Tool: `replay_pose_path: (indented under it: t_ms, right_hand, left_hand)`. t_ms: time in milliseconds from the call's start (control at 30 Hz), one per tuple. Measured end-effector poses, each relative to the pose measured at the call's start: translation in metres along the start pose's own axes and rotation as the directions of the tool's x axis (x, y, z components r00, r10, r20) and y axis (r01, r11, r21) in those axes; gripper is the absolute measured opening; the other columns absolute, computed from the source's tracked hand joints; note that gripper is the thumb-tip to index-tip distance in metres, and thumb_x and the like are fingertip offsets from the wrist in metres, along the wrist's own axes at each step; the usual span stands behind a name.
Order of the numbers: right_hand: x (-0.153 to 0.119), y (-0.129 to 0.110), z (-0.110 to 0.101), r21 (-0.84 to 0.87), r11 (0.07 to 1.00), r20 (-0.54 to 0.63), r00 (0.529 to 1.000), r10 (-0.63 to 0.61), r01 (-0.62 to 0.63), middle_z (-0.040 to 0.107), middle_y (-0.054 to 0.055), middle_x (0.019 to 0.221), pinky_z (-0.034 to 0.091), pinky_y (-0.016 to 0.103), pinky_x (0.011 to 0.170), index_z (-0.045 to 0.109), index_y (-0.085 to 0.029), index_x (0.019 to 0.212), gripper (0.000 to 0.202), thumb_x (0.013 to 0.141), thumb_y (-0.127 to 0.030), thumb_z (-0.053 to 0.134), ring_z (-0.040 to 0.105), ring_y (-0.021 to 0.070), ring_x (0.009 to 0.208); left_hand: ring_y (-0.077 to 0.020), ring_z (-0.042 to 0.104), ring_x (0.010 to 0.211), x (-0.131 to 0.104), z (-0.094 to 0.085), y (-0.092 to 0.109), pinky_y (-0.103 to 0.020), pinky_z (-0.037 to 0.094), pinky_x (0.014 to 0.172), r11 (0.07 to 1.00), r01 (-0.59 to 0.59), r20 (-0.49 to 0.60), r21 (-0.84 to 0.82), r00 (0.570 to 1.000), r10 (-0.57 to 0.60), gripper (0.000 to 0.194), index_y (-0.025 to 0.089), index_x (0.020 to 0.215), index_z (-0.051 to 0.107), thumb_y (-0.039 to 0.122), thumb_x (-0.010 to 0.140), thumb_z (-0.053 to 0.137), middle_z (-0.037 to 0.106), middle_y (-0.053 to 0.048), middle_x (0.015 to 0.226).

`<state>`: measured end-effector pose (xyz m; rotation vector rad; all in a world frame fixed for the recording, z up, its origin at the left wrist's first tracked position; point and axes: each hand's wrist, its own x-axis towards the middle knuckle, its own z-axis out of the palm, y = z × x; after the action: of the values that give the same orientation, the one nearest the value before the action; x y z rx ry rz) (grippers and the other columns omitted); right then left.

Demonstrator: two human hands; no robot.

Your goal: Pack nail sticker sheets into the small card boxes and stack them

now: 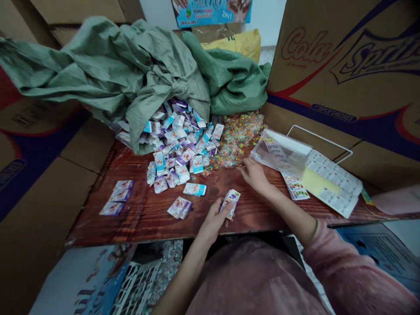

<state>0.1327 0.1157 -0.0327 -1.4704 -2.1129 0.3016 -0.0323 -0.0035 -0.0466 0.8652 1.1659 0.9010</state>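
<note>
My left hand [213, 218] is closed around a small white and purple printed carton [232, 202] near the front edge of the table. My right hand [256, 176] reaches to the near edge of a pile of tiny clear packets with colourful candy [234, 135]. Its fingers are drawn together there, and what is between them is too small to make out. Left of the packets lies a heap of small purple, white and blue cartons [180, 146]. Closer to me are a blue and white carton [194, 189] and a few overlapping cartons [179, 207].
Purple cartons [118, 197] lie in a row at the left of the wooden table [144, 227]. Green sacks [164, 65] stand behind the heap. Printed sheets [334, 183] and a clear plastic sleeve [285, 146] lie at right. Large cardboard boxes [344, 87] flank the table.
</note>
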Motion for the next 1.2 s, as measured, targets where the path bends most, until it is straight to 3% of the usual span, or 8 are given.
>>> replay_pose_path:
  t_ms: [133,300,400,467,667,933,1100,1200]
  right_hand:
    - [0.026,0.029,0.024,0.032,0.999,0.041,0.999,-0.014,0.012,0.066,0.014,0.099,0.044,0.036,0.086,0.062,-0.012,0.093,0.011,0.083,-0.013,0.056,0.058,0.0223,0.093]
    - [0.007,0.028,0.015,0.159,0.987,0.044,0.999,-0.003,-0.004,0.068,0.009,0.084,0.048,0.029,0.072,0.063,-0.012,0.089,0.013,0.085,-0.016,0.052,0.062,0.017,0.076]
    - [-0.018,0.007,-0.001,0.523,0.849,0.081,0.996,0.032,-0.069,0.069,0.005,0.082,0.049,0.025,0.064,0.063,-0.014,0.092,0.018,0.086,-0.029,0.055,0.063,0.0146,0.07]
    - [-0.035,-0.009,-0.01,0.669,0.739,0.155,0.988,-0.028,-0.084,0.069,0.003,0.081,0.05,0.025,0.065,0.065,-0.016,0.09,0.02,0.086,-0.034,0.059,0.064,0.0144,0.071]
    - [-0.062,-0.032,-0.013,0.334,0.937,0.064,0.99,-0.126,0.097,0.061,0.004,0.078,0.047,0.025,0.063,0.07,-0.019,0.089,0.014,0.088,-0.026,0.058,0.06,0.0142,0.07]
    - [-0.062,-0.027,0.006,0.333,0.935,0.048,0.989,-0.143,0.119,0.067,0.002,0.074,0.047,0.027,0.066,0.069,-0.02,0.082,0.007,0.084,-0.017,0.063,0.061,0.0152,0.069]
    - [-0.063,-0.031,0.002,0.311,0.923,-0.002,0.971,-0.24,0.228,0.063,0.003,0.081,0.048,0.032,0.078,0.07,-0.021,0.084,0.01,0.085,-0.018,0.061,0.06,0.0166,0.079]
    - [-0.067,-0.033,0.003,0.268,0.92,-0.072,0.958,-0.277,0.286,0.064,0.003,0.085,0.041,0.043,0.098,0.069,-0.023,0.09,0.016,0.087,-0.015,0.056,0.06,0.0164,0.081]
  left_hand:
    - [-0.0049,0.044,0.043,0.002,-0.006,-0.002,-0.015,0.026,0.035,0.999,0.045,-0.056,0.008,0.997,-0.044,0.046,0.016,0.09,0.054,0.056,0.072,0.064,0.055,0.004,0.061]
    - [-0.0022,0.032,0.035,0.005,-0.011,0.0,-0.015,0.019,0.031,0.999,0.026,-0.085,-0.023,0.996,-0.027,0.045,0.016,0.088,0.053,0.056,0.071,0.065,0.054,0.005,0.058]
    - [-0.0027,0.034,0.035,0.007,-0.011,0.001,-0.015,0.022,0.032,0.999,0.028,-0.099,-0.019,0.995,-0.03,0.044,0.016,0.088,0.055,0.054,0.071,0.066,0.053,0.006,0.057]
    - [-0.0036,0.038,0.038,0.009,-0.01,0.001,-0.015,0.026,0.034,1.0,0.028,-0.102,-0.001,0.994,-0.028,0.043,0.016,0.088,0.057,0.053,0.07,0.067,0.052,0.006,0.057]
    - [-0.0048,0.043,0.042,0.012,-0.006,0.003,-0.016,0.029,0.038,0.996,-0.037,-0.089,0.077,0.995,0.044,0.041,0.015,0.091,0.062,0.048,0.068,0.071,0.055,0.004,0.061]
    - [-0.0059,0.043,0.046,0.009,-0.009,0.002,-0.017,0.033,0.043,0.989,-0.071,-0.07,0.127,0.994,0.08,0.031,0.014,0.086,0.065,0.039,0.068,0.071,0.055,0.004,0.059]
    - [-0.0062,0.045,0.045,0.009,-0.008,-0.002,-0.017,0.034,0.041,0.992,-0.06,-0.075,0.114,0.995,0.069,0.033,0.015,0.086,0.064,0.041,0.067,0.071,0.056,0.004,0.06]
    - [-0.0062,0.045,0.041,0.01,-0.005,-0.004,-0.017,0.034,0.038,0.999,-0.005,-0.081,0.037,0.997,0.009,0.04,0.014,0.089,0.061,0.046,0.067,0.071,0.055,0.004,0.059]
